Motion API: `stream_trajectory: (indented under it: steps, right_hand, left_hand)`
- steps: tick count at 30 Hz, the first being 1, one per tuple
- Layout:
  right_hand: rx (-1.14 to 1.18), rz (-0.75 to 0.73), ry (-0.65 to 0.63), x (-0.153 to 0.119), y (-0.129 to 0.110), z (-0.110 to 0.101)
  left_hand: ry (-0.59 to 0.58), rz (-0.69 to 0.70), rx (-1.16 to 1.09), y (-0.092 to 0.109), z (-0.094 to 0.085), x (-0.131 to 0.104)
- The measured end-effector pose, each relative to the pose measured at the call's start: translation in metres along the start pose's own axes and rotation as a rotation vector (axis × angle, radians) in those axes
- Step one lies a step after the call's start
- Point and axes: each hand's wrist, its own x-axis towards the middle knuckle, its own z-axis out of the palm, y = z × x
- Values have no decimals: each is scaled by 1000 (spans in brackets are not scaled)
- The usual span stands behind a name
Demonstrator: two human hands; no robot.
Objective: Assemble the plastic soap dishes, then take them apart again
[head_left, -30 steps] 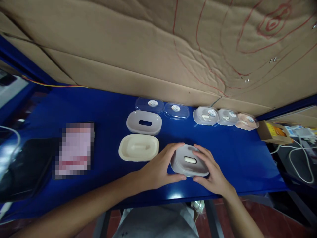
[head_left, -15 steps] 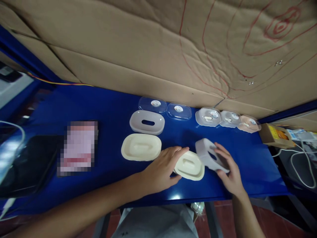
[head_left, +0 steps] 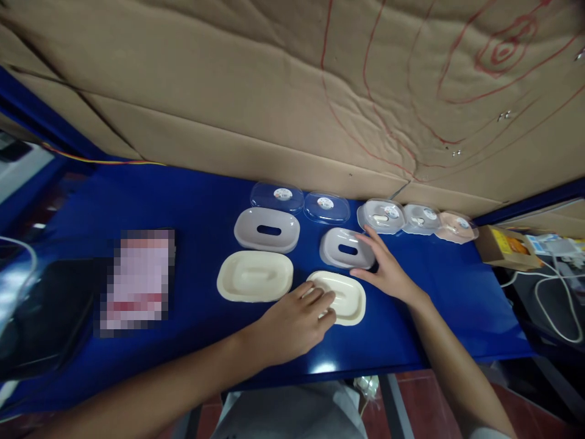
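My right hand (head_left: 382,267) spans the right end of a grey oval dish (head_left: 333,249) with a slot through its floor, thumb at the near side and fingers at the far side. The dish rests on the blue table. In front of it lies a cream oval dish (head_left: 351,299) with a raised bar in the middle. My left hand (head_left: 304,320) has curled fingers over this cream dish's left end. To the left are a larger cream dish (head_left: 255,276) and, behind it, a larger grey slotted dish (head_left: 267,230).
Two clear lids (head_left: 276,198) with round labels lie along the back. Several lidded dishes (head_left: 380,216) stand at the back right, beside a cardboard box (head_left: 503,247). A phone (head_left: 137,280) with a blurred screen lies left on the blue table (head_left: 201,201). Cardboard (head_left: 205,91) rises behind.
My right hand has brought the grey slotted dish down from a tilted, raised position to the table behind the small cream dish. My left fingers have moved onto the cream dish's left end.
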Motion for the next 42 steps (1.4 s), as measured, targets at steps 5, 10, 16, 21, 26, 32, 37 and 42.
stream_trajectory:
  steps: [5, 10, 16, 21, 26, 32, 37, 42]
  right_hand:
    - [15, 36, 139, 4, -4, 0]
    - [54, 97, 234, -10, 2, 2]
    - [58, 28, 130, -3, -4, 11]
    - [34, 69, 114, -6, 1, 8]
    - [-241, 50, 291, 5, 30, -9]
    - [-483, 125, 202, 25, 73, -39]
    - [-507, 109, 183, 6, 67, -55]
    - [-292, 93, 152, -22, 57, -50]
  left_hand:
    - [-66, -33, 64, -9, -13, 0]
    - [-60, -70, 88, -13, -16, 0]
    - [-18, -71, 88, -16, -10, 1]
    - [-48, -73, 88, -17, -10, 1]
    - [-54, -88, 56, -18, -7, 0]
    - [-28, -92, 26, -18, -6, 1]
    - [73, -83, -30, -16, -14, 4]
    - [205, -58, -210, -8, -18, 3]
